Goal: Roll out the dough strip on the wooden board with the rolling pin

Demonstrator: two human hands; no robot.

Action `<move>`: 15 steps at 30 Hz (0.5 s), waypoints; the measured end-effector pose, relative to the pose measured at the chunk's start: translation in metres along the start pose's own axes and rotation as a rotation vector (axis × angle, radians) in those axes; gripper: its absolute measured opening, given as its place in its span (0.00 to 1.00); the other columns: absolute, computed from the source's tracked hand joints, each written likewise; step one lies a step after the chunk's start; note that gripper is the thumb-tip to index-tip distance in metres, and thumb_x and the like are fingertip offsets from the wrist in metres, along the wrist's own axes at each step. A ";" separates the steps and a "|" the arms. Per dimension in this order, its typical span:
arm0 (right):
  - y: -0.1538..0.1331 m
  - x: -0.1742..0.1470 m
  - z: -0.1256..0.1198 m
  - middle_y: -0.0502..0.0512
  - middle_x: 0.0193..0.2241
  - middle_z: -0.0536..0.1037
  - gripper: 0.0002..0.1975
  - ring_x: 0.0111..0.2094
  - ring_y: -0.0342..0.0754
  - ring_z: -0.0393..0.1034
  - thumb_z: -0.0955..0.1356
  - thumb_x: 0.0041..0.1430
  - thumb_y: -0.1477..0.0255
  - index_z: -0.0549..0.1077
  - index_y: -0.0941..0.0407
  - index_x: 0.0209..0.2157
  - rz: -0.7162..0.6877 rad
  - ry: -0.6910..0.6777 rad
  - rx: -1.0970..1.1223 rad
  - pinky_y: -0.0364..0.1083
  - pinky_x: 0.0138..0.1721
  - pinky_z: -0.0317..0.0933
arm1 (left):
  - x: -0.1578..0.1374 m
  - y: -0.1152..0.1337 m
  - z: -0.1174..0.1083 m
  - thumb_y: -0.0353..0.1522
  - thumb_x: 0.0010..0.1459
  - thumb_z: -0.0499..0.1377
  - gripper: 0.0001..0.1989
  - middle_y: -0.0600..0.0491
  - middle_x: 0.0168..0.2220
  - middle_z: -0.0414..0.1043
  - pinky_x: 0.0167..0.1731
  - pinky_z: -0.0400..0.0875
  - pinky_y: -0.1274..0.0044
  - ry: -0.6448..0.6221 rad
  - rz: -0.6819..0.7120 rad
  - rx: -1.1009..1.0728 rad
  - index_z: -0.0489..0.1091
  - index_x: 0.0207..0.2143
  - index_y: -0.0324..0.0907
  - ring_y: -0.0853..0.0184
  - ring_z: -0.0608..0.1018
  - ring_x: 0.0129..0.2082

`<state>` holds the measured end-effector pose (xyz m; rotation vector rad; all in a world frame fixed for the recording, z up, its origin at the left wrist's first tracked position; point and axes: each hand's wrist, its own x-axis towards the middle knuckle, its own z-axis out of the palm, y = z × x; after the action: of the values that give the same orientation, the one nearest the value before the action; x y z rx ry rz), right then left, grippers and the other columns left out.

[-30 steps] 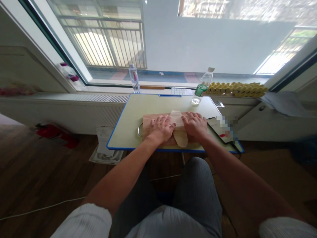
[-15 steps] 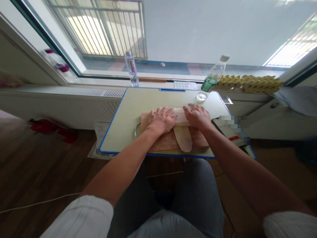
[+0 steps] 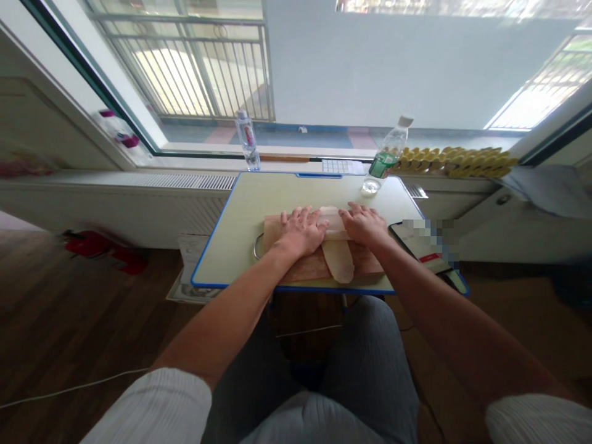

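Observation:
My left hand (image 3: 303, 231) lies flat with spread fingers over the left part of a pale rolling pin (image 3: 337, 235). On the pin's right part rests my right hand (image 3: 364, 223), palm down, fingers stretched forward. Both hands cover the pin's ends, so only its middle shows. Under it runs a long, flat strip of dough (image 3: 340, 262), with a rounded end toward me and another part visible beyond the pin. The dough lies on a wooden cutting board (image 3: 305, 269) with a metal handle (image 3: 258, 245) at its left end.
The board sits on a small blue-edged table (image 3: 224, 246). A green-labelled bottle (image 3: 383, 163) stands at its back right, and a dark-edged flat item (image 3: 419, 246) lies at right. Another bottle (image 3: 248, 142) is by the window. A fire extinguisher (image 3: 106, 250) is on the floor at left.
The view has tilted up a little, so the window and table sit lower in it. Both hands stay flat on the rolling pin; more dough shows beyond the pin.

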<state>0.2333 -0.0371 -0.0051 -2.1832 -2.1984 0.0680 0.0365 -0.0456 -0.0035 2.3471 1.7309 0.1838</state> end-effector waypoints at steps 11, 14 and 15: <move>-0.008 -0.034 0.002 0.62 0.73 0.67 0.33 0.68 0.65 0.63 0.57 0.75 0.55 0.64 0.53 0.75 0.125 0.107 0.093 0.67 0.68 0.57 | -0.034 0.008 0.002 0.50 0.76 0.40 0.35 0.47 0.80 0.53 0.76 0.46 0.50 0.040 0.012 0.010 0.56 0.78 0.48 0.51 0.57 0.78; -0.008 -0.043 0.003 0.60 0.73 0.68 0.32 0.68 0.65 0.64 0.57 0.75 0.56 0.66 0.51 0.74 0.116 0.125 0.087 0.68 0.68 0.56 | -0.041 0.011 0.004 0.50 0.76 0.40 0.35 0.47 0.80 0.51 0.76 0.46 0.49 0.042 0.011 0.010 0.55 0.78 0.48 0.52 0.56 0.79; -0.008 -0.046 0.003 0.61 0.72 0.68 0.32 0.68 0.65 0.64 0.57 0.76 0.56 0.66 0.51 0.74 0.115 0.133 0.085 0.68 0.68 0.56 | -0.043 0.011 0.005 0.51 0.76 0.40 0.35 0.48 0.80 0.51 0.76 0.46 0.49 0.043 0.011 0.009 0.56 0.78 0.49 0.52 0.55 0.79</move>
<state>0.2252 -0.0828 -0.0076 -2.1979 -1.9641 0.0186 0.0350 -0.0902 -0.0039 2.3765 1.7419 0.2310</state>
